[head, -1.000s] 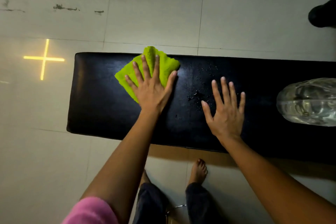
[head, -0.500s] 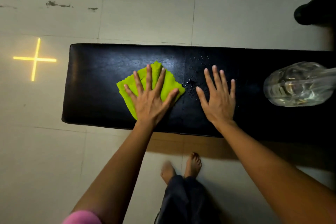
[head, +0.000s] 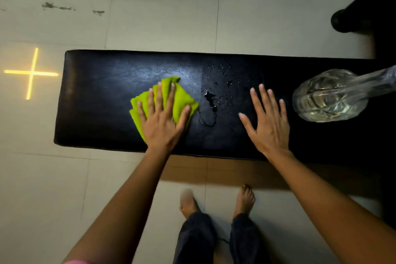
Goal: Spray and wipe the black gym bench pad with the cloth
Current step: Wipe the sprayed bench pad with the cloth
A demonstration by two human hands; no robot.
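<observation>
The black gym bench pad (head: 100,100) runs left to right across the view. A folded lime-green cloth (head: 182,97) lies near the pad's middle, pressed flat under my left hand (head: 161,121), fingers spread. Water droplets and a small puddle (head: 209,106) glisten just right of the cloth. My right hand (head: 267,122) rests flat on the pad, fingers apart, holding nothing. A clear plastic spray bottle (head: 330,98) lies on its side on the pad, right of that hand.
Pale floor tiles surround the bench. A yellow light cross (head: 31,73) glows on the floor at left. A dark piece of equipment (head: 368,10) stands at the top right. My bare feet (head: 244,199) stand on the near side of the bench.
My left hand has slid the cloth toward the pad's near edge and a little to the right, closer to the puddle. My right hand stays planted on the pad.
</observation>
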